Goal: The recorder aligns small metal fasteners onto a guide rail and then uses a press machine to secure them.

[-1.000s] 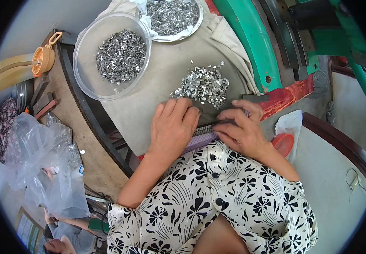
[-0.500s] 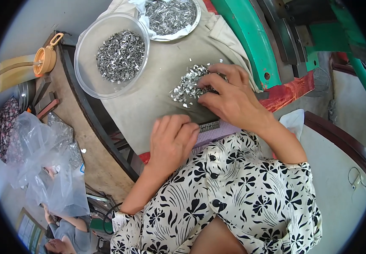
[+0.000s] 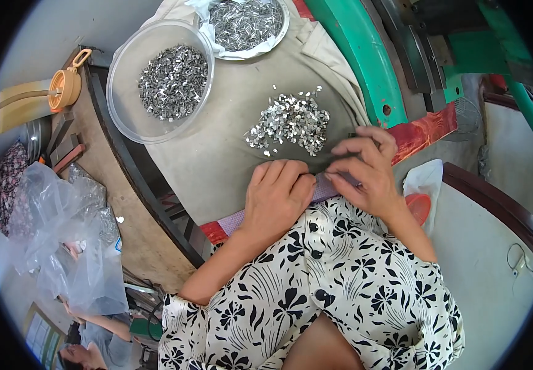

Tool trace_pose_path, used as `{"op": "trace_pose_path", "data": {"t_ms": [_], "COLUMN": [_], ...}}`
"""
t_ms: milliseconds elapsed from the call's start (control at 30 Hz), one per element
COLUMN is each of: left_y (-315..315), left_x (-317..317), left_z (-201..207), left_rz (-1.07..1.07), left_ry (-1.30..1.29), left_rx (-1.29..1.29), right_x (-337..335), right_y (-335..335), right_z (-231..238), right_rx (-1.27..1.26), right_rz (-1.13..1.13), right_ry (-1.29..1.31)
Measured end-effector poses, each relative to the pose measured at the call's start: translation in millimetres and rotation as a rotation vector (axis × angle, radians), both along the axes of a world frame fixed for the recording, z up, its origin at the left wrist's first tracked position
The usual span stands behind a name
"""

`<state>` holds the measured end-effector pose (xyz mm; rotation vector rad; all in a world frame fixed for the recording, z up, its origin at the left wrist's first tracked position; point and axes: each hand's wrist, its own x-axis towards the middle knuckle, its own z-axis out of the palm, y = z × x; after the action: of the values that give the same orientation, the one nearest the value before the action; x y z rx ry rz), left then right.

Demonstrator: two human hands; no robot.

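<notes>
A loose pile of small flat shiny metal pieces lies on the grey-beige cloth. My left hand is closed, back upward, at the near edge of the cloth beside a purple checked strip. Its curled fingers hide what they hold. To its right, my right hand brings thumb and forefinger close together near the left fingertips. Anything pinched there is too small to make out. Its other fingers are bent and spread.
A clear round tub of short metal bits stands far left, beside a lined bowl of thin metal pins. Green machinery rises at right. A wooden bench with plastic bags is at left; a person sits beyond.
My right hand has left the metal pile and come nearer to me, beside my left hand. My left hand has shifted right, and the grey ribbed bar seen beside it is now hidden.
</notes>
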<state>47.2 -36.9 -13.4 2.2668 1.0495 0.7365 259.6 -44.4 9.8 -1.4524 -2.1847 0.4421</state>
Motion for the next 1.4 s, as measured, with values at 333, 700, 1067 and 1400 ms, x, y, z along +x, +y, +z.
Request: {"op": "trace_pose_path", "data": {"t_ms": [333, 700, 1067, 1400], "left_y": [-7, -14, -16, -16], "left_x": [-24, -42, -54, -54], "left_z": [11, 13, 11, 10], "left_rz": [0.104, 0.211, 0.2, 0.211], "left_ry": [0.062, 0.048, 0.034, -0.002], "left_rx": [-0.108, -0.136, -0.149, -0.204], "right_x": [-16, -20, -12, -23], "right_y": [-18, -15, -7, -5], "right_z": [-10, -2, 7, 5], "right_rx": [0.017, 0.056, 0.022, 0.024], "right_rz": [0.005, 0.033, 0.047, 0.125], "right_ry": [-0.032, -0.091, -0.108, -0.067]}}
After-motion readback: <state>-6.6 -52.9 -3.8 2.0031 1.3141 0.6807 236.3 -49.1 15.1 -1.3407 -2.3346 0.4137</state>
